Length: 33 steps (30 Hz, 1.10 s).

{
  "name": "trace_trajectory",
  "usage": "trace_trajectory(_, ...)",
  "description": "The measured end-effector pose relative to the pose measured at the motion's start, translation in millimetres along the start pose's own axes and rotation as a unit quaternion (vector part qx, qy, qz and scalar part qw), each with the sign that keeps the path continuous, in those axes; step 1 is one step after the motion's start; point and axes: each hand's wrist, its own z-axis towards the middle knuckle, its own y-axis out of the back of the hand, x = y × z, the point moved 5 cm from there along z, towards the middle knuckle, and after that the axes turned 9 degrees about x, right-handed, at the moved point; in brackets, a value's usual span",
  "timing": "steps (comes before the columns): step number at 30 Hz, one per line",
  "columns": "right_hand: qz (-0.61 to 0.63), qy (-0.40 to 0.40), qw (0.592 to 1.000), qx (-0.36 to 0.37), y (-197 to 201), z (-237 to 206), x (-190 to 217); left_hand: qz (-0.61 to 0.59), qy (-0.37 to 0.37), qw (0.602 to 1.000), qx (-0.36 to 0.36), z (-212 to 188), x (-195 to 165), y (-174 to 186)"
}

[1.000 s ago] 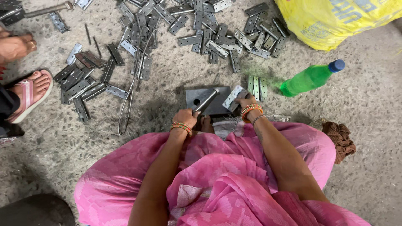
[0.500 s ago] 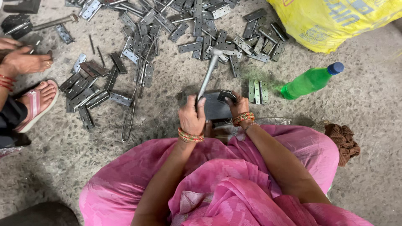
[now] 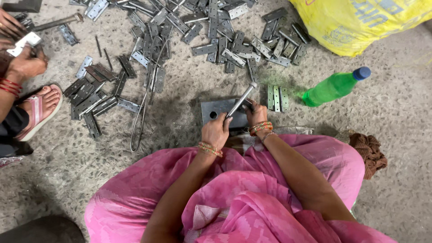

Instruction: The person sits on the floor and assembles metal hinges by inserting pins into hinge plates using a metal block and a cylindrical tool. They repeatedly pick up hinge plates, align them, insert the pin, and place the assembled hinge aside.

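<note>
Your left hand (image 3: 217,132) is gripping the hammer (image 3: 242,99) at frame centre; your right hand (image 3: 255,113) is pinching a piece, mostly hidden, on the steel block (image 3: 215,110).

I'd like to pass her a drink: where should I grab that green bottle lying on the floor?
Grip the green bottle around its middle, coming from above. It lies on its side on the floor, blue cap pointing up-right, so the round body is open to a hand from both sides.

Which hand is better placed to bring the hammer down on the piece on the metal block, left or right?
Probably the left hand: it grips the handle of the hammer, whose head is raised beyond the metal block. The right hand rests at the block's edge, fingers on a small piece that I cannot make out.
</note>
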Motion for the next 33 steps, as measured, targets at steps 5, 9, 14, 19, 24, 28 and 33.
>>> trace_trajectory(5, 0.068, 0.046, 0.996, -0.024, -4, -7, 4, -0.101, -0.106, 0.977, -0.155, -5, -13, 24)
trace_trajectory(9, -0.014, -0.018, 1.000, -0.002, -6, -4, 0, 0.017, -0.017, 1.000, -0.009, 6, -4, 6)
trace_trajectory(14, -0.015, 0.020, 1.000, -0.009, -2, -4, 3, 0.032, 0.064, 0.997, 0.022, 3, 12, 4)
trace_trajectory(19, 0.062, 0.013, 0.998, -0.022, -7, -7, 2, -0.052, -0.047, 0.994, -0.085, -2, 2, 19)
trace_trajectory(24, -0.026, 0.032, 0.999, -0.029, -1, -5, 14, 0.081, 0.068, 0.990, 0.096, 9, 19, -8)
trace_trajectory(28, 0.008, -0.099, 0.995, 0.009, 1, -1, 5, 0.038, 0.093, 0.993, 0.061, 14, 46, -11)
trace_trajectory(33, -0.016, -0.142, 0.990, 0.002, 28, 22, -22, 0.013, 0.246, 0.969, 0.028, 19, 110, 6)
